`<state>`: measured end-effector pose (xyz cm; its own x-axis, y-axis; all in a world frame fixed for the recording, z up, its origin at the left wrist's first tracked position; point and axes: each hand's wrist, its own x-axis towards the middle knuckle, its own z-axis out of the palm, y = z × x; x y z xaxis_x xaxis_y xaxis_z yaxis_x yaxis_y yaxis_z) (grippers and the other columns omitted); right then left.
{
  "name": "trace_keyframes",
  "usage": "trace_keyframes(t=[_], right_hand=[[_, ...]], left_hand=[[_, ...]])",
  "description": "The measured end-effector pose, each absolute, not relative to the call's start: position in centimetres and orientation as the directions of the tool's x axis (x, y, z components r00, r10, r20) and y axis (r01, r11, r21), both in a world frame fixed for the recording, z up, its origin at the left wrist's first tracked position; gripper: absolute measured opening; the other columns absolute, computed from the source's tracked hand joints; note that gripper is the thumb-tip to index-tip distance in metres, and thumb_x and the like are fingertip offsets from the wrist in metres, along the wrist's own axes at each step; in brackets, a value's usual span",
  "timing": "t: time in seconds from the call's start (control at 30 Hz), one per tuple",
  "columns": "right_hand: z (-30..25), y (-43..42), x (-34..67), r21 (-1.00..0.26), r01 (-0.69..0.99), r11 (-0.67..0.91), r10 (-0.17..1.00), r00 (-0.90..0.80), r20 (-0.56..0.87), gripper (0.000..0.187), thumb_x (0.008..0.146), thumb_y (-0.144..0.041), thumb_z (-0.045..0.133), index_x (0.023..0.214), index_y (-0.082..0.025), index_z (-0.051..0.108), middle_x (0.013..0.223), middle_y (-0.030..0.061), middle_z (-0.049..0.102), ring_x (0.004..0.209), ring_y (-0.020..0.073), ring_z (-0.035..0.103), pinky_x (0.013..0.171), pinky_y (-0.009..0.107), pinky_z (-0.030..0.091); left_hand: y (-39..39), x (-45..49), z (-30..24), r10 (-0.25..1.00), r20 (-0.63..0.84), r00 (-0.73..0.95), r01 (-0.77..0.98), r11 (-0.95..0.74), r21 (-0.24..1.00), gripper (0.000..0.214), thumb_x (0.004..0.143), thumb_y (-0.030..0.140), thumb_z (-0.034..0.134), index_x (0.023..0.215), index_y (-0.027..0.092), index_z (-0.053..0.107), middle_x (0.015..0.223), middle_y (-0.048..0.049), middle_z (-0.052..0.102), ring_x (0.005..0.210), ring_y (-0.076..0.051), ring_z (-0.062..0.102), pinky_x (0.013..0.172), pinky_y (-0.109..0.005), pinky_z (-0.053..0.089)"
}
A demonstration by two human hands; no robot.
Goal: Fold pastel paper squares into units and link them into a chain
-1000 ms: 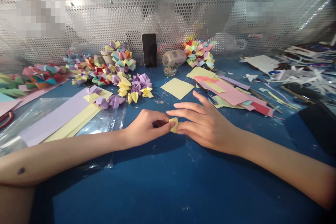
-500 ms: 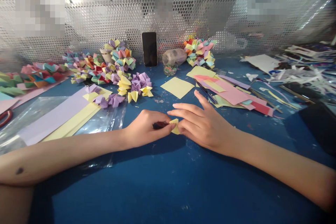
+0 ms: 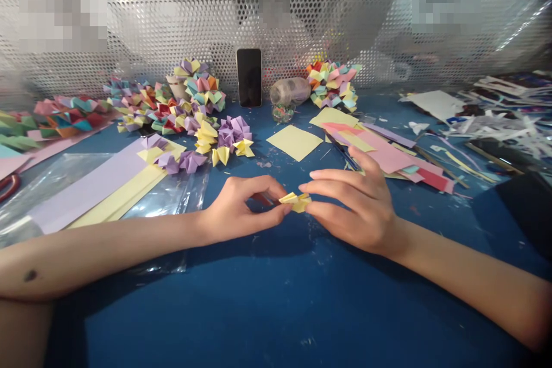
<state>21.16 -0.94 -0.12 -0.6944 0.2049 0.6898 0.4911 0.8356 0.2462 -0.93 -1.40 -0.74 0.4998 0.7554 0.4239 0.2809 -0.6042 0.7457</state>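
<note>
A small folded yellow paper piece (image 3: 296,202) is held between my two hands above the blue table (image 3: 259,310). My left hand (image 3: 245,207) pinches its left end between thumb and fingers. On the right end, my right hand (image 3: 353,201) grips it with thumb and index finger, the other fingers spread. Its folds stand open in pointed flaps. Beyond my hands lies a flat yellow paper square (image 3: 295,142). To its left are folded yellow pieces (image 3: 221,155) and folded purple pieces (image 3: 233,132).
Purple strips (image 3: 90,187) and yellow strips lie on a plastic bag (image 3: 175,241) at left. A phone (image 3: 249,77) stands at the back beside a bottle (image 3: 290,91). Colourful origami clusters (image 3: 332,85) line the perforated metal screen (image 3: 207,17). Pink paper (image 3: 388,162) and scraps lie at right.
The yellow piece has opened from a flat small fold into a shape with raised flaps. My right hand has shifted slightly right, and more of the paper shows between my hands.
</note>
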Motion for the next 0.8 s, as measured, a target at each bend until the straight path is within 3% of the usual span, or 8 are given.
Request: trace_keyframes(t=[0.23, 0.43, 0.6, 0.7, 0.8], right_hand=[[0.2, -1.1, 21.5, 0.343, 0.437, 0.831, 0.087, -0.713, 0.696, 0.016, 0.078, -0.015, 0.063, 0.077, -0.031, 0.062, 0.089, -0.0039, 0.070, 0.088, 0.0171, 0.063, 0.105, 0.047, 0.033], [0.2, -1.0, 21.4, 0.327, 0.468, 0.821, 0.111, -0.693, 0.712, 0.017, 0.078, -0.013, 0.062, 0.079, -0.030, 0.061, 0.085, -0.0033, 0.070, 0.081, 0.0155, 0.064, 0.097, 0.044, 0.043], [-0.6, -0.8, 21.1, 0.159, 0.481, 0.862, 0.222, -0.641, 0.735, 0.021, 0.077, -0.013, 0.066, 0.095, -0.021, 0.060, 0.084, 0.0021, 0.068, 0.077, 0.0137, 0.063, 0.090, 0.038, 0.050], [-1.0, -0.7, 20.7, 0.015, 0.465, 0.885, 0.308, -0.610, 0.730, 0.026, 0.077, -0.016, 0.067, 0.101, -0.018, 0.058, 0.088, 0.0042, 0.068, 0.085, 0.0142, 0.063, 0.089, 0.034, 0.051], [-1.1, -0.8, 20.4, -0.156, 0.473, 0.867, 0.424, -0.536, 0.730, 0.025, 0.079, -0.018, 0.066, 0.102, -0.019, 0.059, 0.091, 0.0043, 0.068, 0.088, 0.0145, 0.064, 0.083, 0.028, 0.053]], left_hand=[[-1.8, -1.0, -0.6, 0.708, 0.491, 0.508, 0.267, -0.671, 0.692, 0.006, 0.078, 0.020, 0.062, 0.079, 0.015, 0.064, 0.072, -0.0004, 0.067, 0.061, -0.006, 0.060, 0.058, -0.013, 0.050], [-1.6, -0.9, -0.8, 0.757, 0.429, 0.492, 0.258, -0.598, 0.759, 0.007, 0.077, 0.021, 0.062, 0.079, 0.014, 0.061, 0.073, -0.0002, 0.065, 0.061, -0.006, 0.059, 0.059, -0.014, 0.051], [-0.8, -0.7, -1.0, 0.837, 0.249, 0.487, 0.145, -0.358, 0.922, 0.020, 0.075, 0.020, 0.064, 0.092, 0.014, 0.054, 0.074, -0.0013, 0.067, 0.065, -0.008, 0.063, 0.060, -0.016, 0.051], [-0.2, -0.7, -1.2, 0.807, 0.140, 0.573, 0.021, -0.185, 0.983, 0.025, 0.078, 0.018, 0.062, 0.101, 0.014, 0.053, 0.077, -0.0038, 0.069, 0.071, -0.010, 0.065, 0.064, -0.018, 0.052], [0.4, -0.6, -1.3, 0.783, 0.089, 0.616, -0.064, -0.064, 0.996, 0.021, 0.077, 0.015, 0.064, 0.097, 0.013, 0.055, 0.081, -0.0046, 0.069, 0.075, -0.010, 0.066, 0.068, -0.018, 0.051]])
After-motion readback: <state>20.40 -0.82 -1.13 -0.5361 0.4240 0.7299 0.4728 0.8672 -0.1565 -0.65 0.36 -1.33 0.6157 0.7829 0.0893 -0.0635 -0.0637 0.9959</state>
